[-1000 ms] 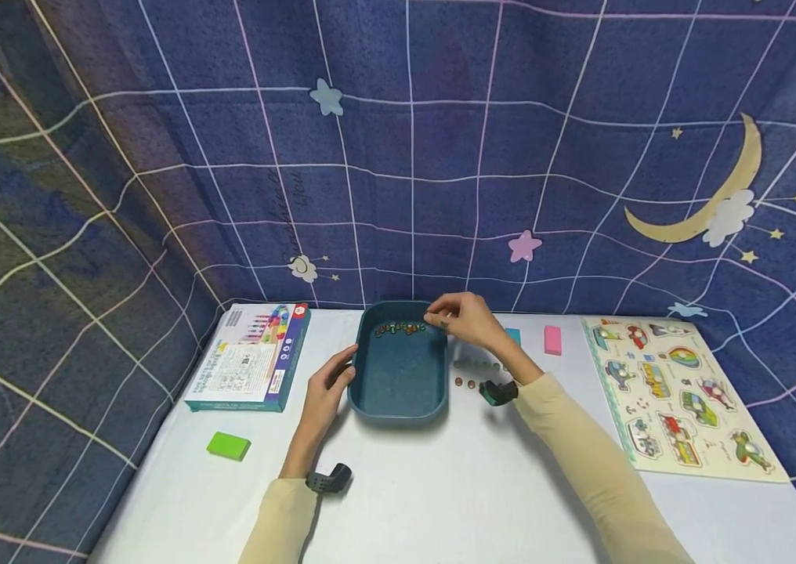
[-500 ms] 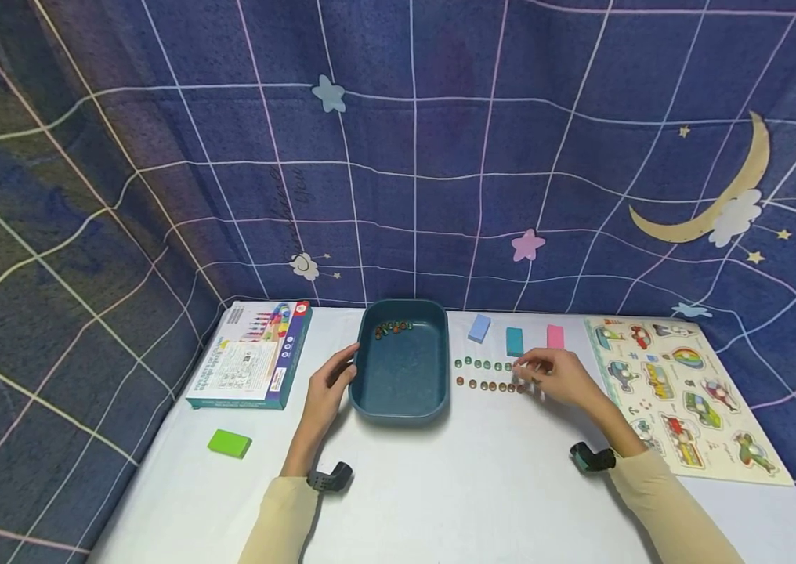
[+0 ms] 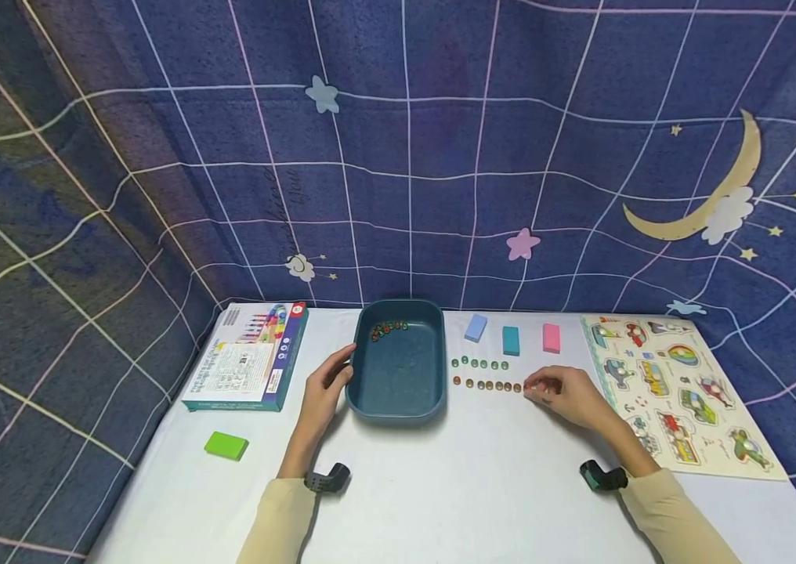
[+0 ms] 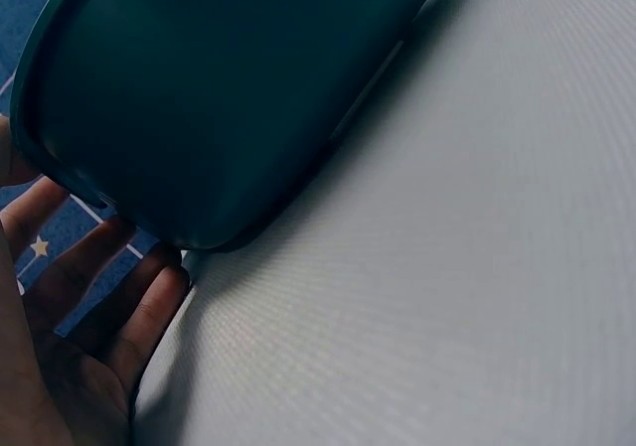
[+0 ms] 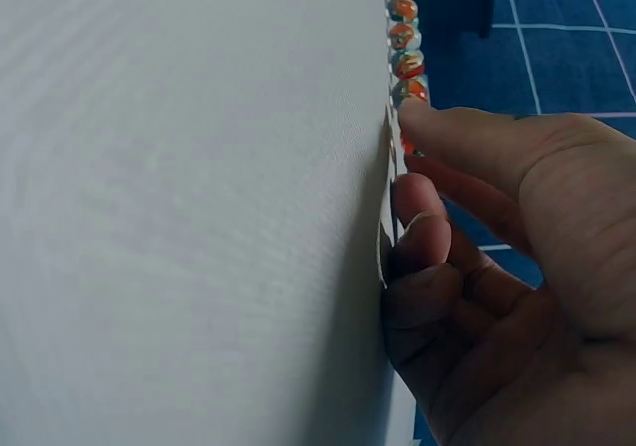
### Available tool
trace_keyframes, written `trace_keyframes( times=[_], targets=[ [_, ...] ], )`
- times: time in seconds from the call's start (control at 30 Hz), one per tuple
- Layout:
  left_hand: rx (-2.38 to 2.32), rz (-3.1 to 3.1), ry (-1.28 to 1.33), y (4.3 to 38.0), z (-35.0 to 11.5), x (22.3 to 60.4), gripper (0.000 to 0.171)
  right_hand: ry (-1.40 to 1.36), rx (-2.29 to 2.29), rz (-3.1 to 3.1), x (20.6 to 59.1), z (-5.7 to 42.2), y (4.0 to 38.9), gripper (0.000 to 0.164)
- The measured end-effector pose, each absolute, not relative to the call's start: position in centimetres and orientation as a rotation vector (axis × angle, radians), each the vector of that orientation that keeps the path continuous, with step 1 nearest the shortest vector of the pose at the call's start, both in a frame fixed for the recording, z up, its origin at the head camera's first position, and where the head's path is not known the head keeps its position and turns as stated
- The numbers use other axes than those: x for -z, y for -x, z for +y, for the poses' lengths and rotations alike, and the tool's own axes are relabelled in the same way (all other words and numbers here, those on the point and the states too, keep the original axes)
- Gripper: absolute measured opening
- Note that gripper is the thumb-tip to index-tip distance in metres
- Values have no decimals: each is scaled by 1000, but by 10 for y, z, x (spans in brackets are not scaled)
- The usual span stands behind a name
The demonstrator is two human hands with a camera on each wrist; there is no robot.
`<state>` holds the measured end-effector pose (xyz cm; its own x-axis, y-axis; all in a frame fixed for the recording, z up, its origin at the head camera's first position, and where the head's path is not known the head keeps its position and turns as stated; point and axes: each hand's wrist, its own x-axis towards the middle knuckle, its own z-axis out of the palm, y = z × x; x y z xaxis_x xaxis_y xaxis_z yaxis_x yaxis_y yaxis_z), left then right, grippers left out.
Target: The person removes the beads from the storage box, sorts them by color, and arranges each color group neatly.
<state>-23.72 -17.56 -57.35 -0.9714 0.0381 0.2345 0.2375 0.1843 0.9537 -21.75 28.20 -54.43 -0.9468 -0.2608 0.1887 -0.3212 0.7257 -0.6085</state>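
In the head view, my left hand (image 3: 320, 395) rests against the left outer wall of a dark teal bin (image 3: 398, 417), its fingers loosely spread. Several orange and green marbles (image 3: 389, 327) lie in the bin's far left corner. My right hand (image 3: 567, 395) is at the right end of a row of orange marbles (image 3: 490, 385) on the table. Up close in the right wrist view, its thumb and index finger pinch an orange marble (image 5: 408, 144), mostly hidden, beside other marbles (image 5: 405, 37) in line. A row of green marbles (image 3: 484, 364) lies just behind.
Blue (image 3: 475, 327), teal (image 3: 511, 341) and pink blocks (image 3: 551, 338) lie behind the rows. A green block (image 3: 226, 446) and a flat printed box (image 3: 243, 360) are at left. A wooden picture puzzle (image 3: 680, 399) lies at right. A curtain (image 3: 440, 157) hangs behind the table.
My right hand has moved from the bin's far right corner to the marble rows, then slightly nearer to the orange row's end. Fewer marbles lie in the bin. My left hand stays put.
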Motion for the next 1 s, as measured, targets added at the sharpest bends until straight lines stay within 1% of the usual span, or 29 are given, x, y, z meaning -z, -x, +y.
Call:
trace_keyframes(
  times=[0.37, 0.57, 0.67, 0.8, 1.0],
  targets=[
    [1870, -2318, 246, 237, -176, 575, 41, -516, -1071, -2833, 541, 282, 218, 17],
    [1866, -2319, 255, 237, -176, 573, 41, -522, -1175, -2756, 524, 269, 228, 18],
    [1871, -2312, 263, 237, -176, 572, 42, -500, -1281, -2725, 512, 250, 238, 20],
    [1871, -2306, 261, 236, -177, 571, 41, -485, -1359, -2691, 493, 213, 254, 21],
    [1853, -2310, 260, 237, -177, 573, 41, -618, -1440, -2636, 465, 151, 280, 19]
  ],
)
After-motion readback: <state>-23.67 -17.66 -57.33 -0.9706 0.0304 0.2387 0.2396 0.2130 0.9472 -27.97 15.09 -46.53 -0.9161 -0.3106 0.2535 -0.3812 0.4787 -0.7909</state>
